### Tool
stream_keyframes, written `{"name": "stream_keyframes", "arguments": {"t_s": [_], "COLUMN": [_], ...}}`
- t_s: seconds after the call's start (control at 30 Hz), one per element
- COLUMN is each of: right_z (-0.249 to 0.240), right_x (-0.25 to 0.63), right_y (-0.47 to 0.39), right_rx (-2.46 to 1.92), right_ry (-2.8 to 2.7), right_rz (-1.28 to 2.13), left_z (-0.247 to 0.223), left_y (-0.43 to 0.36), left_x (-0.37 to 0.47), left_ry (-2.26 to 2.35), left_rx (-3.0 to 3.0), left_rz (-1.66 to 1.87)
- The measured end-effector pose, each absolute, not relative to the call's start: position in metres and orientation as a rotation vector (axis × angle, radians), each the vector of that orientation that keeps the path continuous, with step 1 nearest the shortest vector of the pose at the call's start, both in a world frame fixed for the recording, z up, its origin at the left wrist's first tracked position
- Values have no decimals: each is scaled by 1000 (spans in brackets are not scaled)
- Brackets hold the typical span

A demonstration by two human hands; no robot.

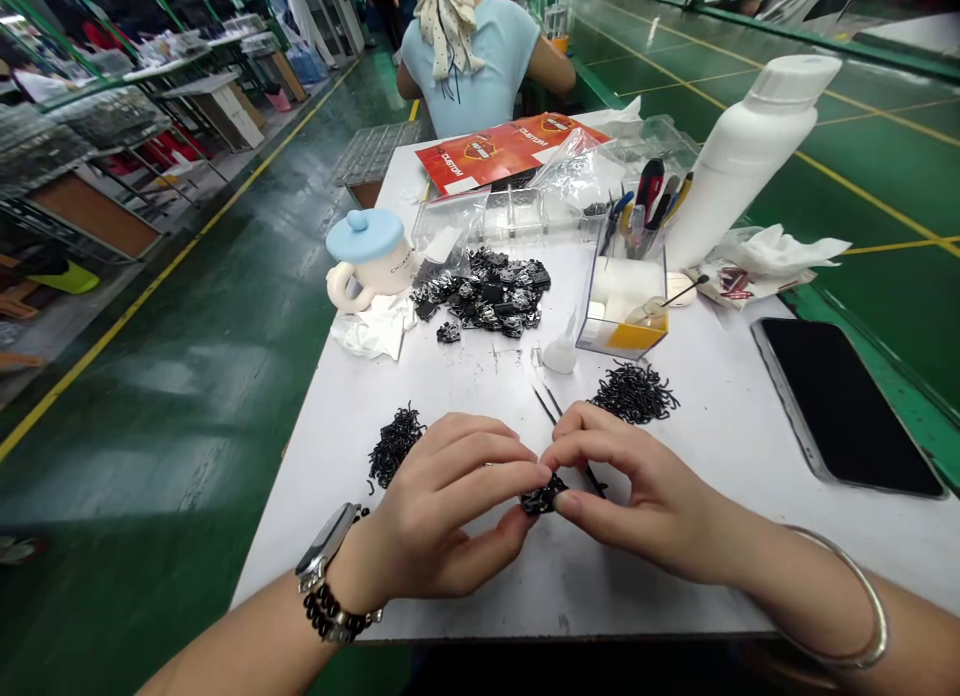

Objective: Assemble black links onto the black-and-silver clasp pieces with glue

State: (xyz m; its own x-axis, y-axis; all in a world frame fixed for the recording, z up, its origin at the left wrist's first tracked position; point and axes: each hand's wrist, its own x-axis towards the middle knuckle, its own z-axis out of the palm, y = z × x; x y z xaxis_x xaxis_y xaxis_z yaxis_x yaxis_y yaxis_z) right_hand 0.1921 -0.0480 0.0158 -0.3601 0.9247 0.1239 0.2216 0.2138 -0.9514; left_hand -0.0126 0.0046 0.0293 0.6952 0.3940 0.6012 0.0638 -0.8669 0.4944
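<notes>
A small black part (541,498) with shiny bits is pinched from both sides near the table's front edge. My left hand (457,506) grips it between thumb and fingers. From the other side, the thumb and fingertips of my right hand (630,471) close on the same part. Dark tweezers (551,404) pass beneath my right fingers, tips pointing away; whether that hand holds them I cannot tell. Beside my left hand lies a heap of small black curved pieces (394,446), and a similar pile (636,391) lies beyond my right hand. Farther back sits a mound of black and silver parts (495,294).
A mug (367,261) with a blue lid stands on crumpled tissue at the left. Behind my right hand are a small white dropper bottle (561,351), a clear tool box (622,301) and a white bottle (750,156). A phone (844,401) lies right. Another person (476,66) sits ahead.
</notes>
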Motion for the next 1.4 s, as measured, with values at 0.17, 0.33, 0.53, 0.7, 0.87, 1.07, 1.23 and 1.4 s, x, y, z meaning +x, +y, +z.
{"name": "stream_keyframes", "arguments": {"t_s": [0.17, 0.33, 0.53, 0.7, 0.87, 1.07, 1.23, 1.4], "right_z": [15, 16, 21, 25, 24, 21, 18, 25], "right_x": [192, 191, 188, 183, 178, 174, 172, 178], "right_y": [-48, -48, -52, -56, -57, -57, -58, -58], "right_rx": [-1092, -1132, -1180, -1232, -1142, -1076, -1058, -1178], "right_ry": [-1732, -1741, -1671, -1503, -1265, -1065, -1038, -1387], "right_rz": [1205, 1232, 1353, 1616, 1845, 1957, 1954, 1726], "left_z": [28, 28, 20, 19, 18, 13, 15, 18], "left_y": [4, 0, -4, -3, -5, -5, -6, -7], "left_x": [-14, -11, -9, -10, -11, -11, -9, -4], "left_ry": [372, 424, 490, 466, 449, 457, 450, 579], "left_rx": [2485, 2477, 2541, 2668, 2732, 2744, 2753, 2536], "left_rz": [998, 996, 1056, 1092, 1101, 1119, 1112, 1127]}}
